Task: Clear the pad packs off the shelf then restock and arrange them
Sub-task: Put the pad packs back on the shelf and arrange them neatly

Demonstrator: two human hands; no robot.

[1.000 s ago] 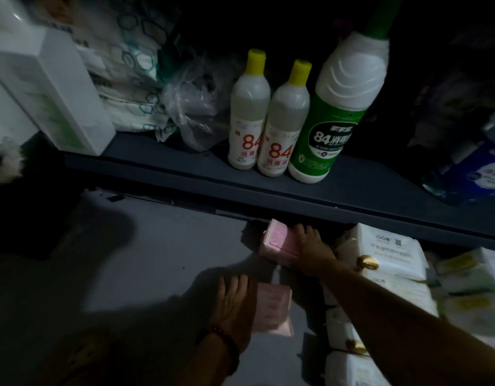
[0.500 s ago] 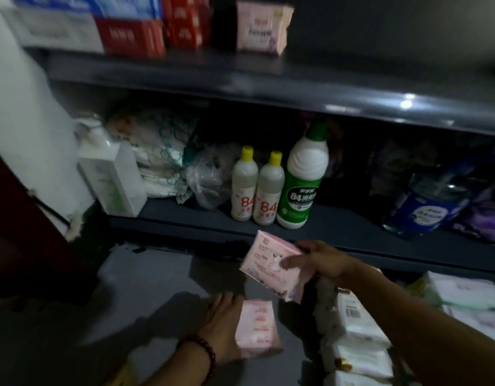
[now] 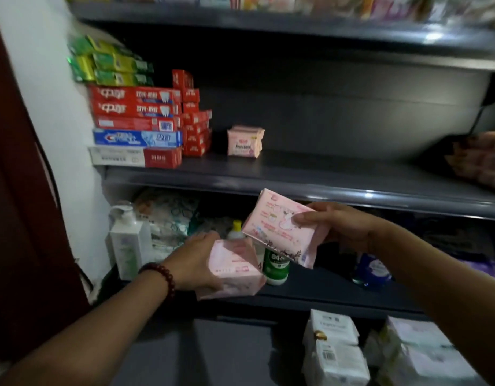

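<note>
Now, in the head view, the right hand (image 3: 341, 227) pinches a printed pink pad pack (image 3: 278, 228) by its right edge, tilted, in front of the middle shelf (image 3: 296, 185). Just below and to its left, the left hand (image 3: 193, 263) grips a plainer pink pad pack (image 3: 235, 271) from the side, its fingers curled round it. The two packs nearly touch. A third pad pack (image 3: 245, 141) stands upright on that shelf, near the red toothpaste boxes (image 3: 197, 132).

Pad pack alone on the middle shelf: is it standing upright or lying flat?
Upright. The pad pack stands on its edge on the shelf, printed face toward the camera.
</note>
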